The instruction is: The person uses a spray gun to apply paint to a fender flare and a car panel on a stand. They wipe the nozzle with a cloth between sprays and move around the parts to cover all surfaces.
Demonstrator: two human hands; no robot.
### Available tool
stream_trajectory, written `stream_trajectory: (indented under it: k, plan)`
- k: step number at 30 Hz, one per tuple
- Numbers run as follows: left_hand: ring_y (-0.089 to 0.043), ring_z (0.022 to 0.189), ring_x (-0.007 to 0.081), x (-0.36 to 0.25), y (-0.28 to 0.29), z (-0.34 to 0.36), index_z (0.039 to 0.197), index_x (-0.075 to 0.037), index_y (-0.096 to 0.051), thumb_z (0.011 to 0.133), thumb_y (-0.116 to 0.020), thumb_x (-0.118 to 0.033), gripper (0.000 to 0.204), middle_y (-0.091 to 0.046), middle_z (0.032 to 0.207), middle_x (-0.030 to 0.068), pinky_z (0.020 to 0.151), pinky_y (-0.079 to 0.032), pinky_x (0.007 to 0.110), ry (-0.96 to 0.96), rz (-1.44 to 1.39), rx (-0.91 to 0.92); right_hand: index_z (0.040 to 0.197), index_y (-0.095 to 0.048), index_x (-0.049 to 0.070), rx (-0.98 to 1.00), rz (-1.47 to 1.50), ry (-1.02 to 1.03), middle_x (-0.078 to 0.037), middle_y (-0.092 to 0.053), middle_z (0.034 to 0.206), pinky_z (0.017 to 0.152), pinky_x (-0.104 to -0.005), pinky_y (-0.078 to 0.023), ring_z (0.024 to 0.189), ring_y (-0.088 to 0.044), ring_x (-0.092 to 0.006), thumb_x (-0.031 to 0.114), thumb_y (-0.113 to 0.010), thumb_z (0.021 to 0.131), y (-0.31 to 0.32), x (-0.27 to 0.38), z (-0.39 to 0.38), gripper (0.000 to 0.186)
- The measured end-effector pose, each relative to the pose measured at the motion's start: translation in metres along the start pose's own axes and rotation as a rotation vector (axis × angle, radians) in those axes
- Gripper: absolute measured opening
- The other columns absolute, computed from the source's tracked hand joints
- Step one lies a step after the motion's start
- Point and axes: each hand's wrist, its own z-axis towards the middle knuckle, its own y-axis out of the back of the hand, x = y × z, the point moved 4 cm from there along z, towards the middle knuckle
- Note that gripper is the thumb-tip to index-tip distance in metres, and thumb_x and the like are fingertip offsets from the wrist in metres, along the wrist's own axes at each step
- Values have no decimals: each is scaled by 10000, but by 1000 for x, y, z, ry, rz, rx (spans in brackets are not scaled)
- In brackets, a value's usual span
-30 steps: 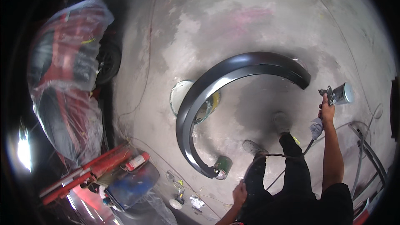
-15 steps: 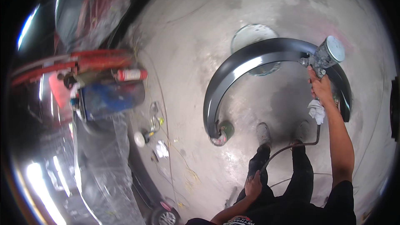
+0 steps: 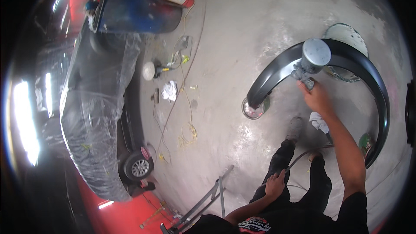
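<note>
The right hand has its grip clamped on a spray gun, held just above the black fender arch that curves over the concrete floor. A white rag hangs below that hand. The left hand is closed around a dark hose, low beside the person's leg and well short of the arch. The arch's near end rests on an open can whose inside looks pale, though what fills it is unclear; its far end sits by a green can. A round lid or bucket lies behind the arch. Far left of the arch stands a plastic-wrapped car.
</note>
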Motion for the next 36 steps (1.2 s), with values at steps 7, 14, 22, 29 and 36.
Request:
stream_trajectory:
  k: [7, 14, 22, 29, 36]
  plan:
    - [-613, 809, 341, 9, 14, 8, 1236, -131, -555, 903, -533, -185, 339, -617, 879, 165, 706, -489, 453, 16, -45, -46, 1026, -603, 27, 337, -139, 142, -221, -657, 911, 787, -453, -503, 883, -631, -396, 475, -550, 875, -132, 24, -19, 476]
    - [-620, 755, 368, -2, 14, 13, 1172, -131, -607, 893, -538, -176, 290, -623, 826, 181, 657, -500, 467, 19, -15, -62, 1067, -617, 35, 702, -103, 293, -251, -641, 979, 836, -449, -486, 947, -617, -392, 468, -542, 876, -165, 22, -36, 479]
    - [-630, 765, 365, -40, -18, 3, 1180, -169, -602, 898, -533, -227, 296, -628, 839, 181, 658, -500, 474, -50, 105, -55, 946, -647, 13, -41, 425, -59, -186, -655, 767, 713, -411, -499, 766, -649, -324, 499, -586, 858, 39, -76, -56, 498]
    - [-638, 897, 382, -55, -55, 10, 1203, -195, -607, 921, -497, -313, 325, -666, 989, 174, 772, -502, 474, -138, 83, -23, 828, -581, 65, -468, 987, -398, -37, -549, 609, 386, -305, -388, 407, -481, -126, 476, -613, 862, 253, -279, -191, 414]
    - [-640, 802, 380, -135, -79, -90, 1195, -199, -612, 934, -484, -298, 307, -658, 877, 199, 693, -507, 459, -246, 299, 54, 904, -571, 63, -661, 1296, -606, -35, -562, 670, 355, -272, -368, 408, -437, -108, 436, -635, 860, 310, -521, -411, 380]
